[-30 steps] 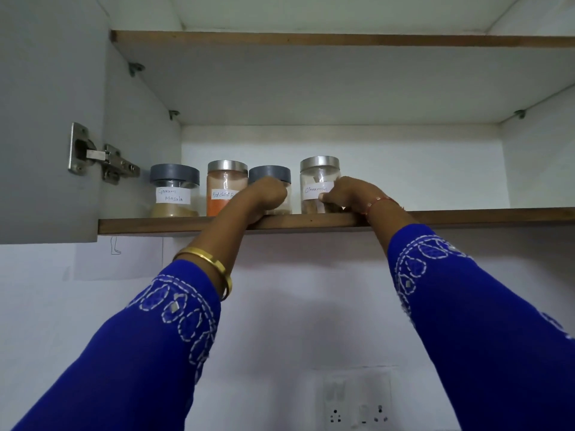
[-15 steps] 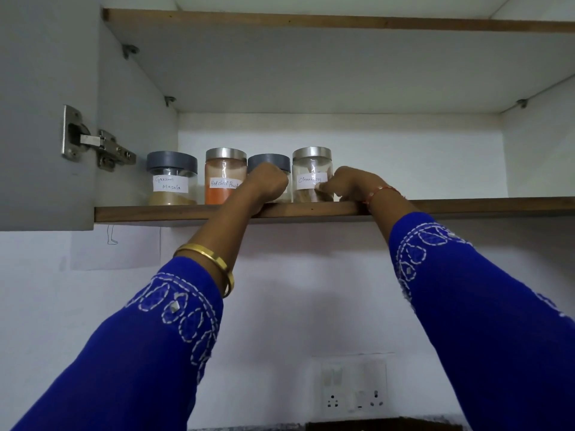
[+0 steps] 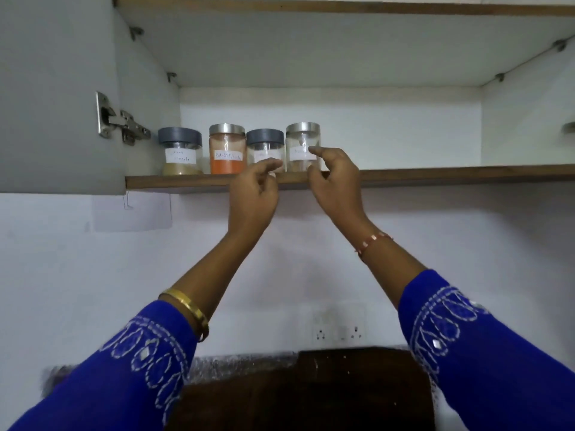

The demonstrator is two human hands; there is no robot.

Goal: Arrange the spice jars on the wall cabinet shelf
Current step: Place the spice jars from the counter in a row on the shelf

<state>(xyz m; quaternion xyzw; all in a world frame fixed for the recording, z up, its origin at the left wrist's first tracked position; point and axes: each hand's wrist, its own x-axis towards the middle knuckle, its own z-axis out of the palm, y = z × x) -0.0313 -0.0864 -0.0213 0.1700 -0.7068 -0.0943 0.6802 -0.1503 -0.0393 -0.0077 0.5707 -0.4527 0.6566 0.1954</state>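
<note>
Now we draw both hands, left (image 3: 253,194) and right (image 3: 334,178), fingers loosely curled and empty, back off the clear steel-lidded spice jar (image 3: 302,150) standing just beyond our fingertips, so the row on the brown wooden shelf (image 3: 435,175) looks settled.

Handwritten white labels are seen on four jars; "Masala" is legible on the leftmost jar (image 3: 180,155), the other labels being too blurred.

A white wall (image 3: 77,275) carries a double socket plate (image 3: 338,325). Below it stands dark brown wooden furniture (image 3: 311,396). The light is soft.
</note>
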